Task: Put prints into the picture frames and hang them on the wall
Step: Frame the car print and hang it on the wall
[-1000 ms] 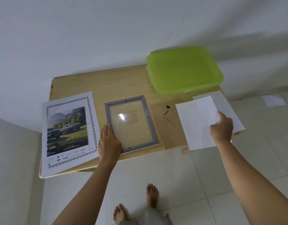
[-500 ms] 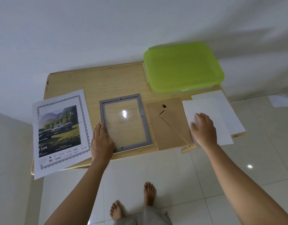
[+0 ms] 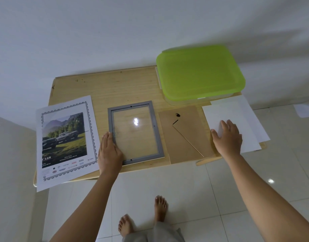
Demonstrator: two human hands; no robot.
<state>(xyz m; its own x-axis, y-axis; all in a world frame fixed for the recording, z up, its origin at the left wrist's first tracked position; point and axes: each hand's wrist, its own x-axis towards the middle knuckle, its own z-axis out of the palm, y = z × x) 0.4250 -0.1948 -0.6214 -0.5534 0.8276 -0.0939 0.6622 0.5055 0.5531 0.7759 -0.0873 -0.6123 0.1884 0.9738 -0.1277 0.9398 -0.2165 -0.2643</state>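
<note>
A grey picture frame with its glass lies flat in the middle of the small wooden table. My left hand rests flat on the frame's near left corner, fingers straight. Left of it lies a colour print of cars in a landscape, hanging over the table's edge. The brown backing board with its stand lies right of the frame. My right hand lies flat on white paper sheets at the table's right end.
A lidded box with a lime-green cover stands at the table's back right, against the white wall. Pale floor tiles lie below, with my bare feet near the table. Another sheet lies on the floor at far right.
My right hand has laid the white sheet it was pinching down on the other paper and now rests flat on it. My left hand has stayed on the frame.
</note>
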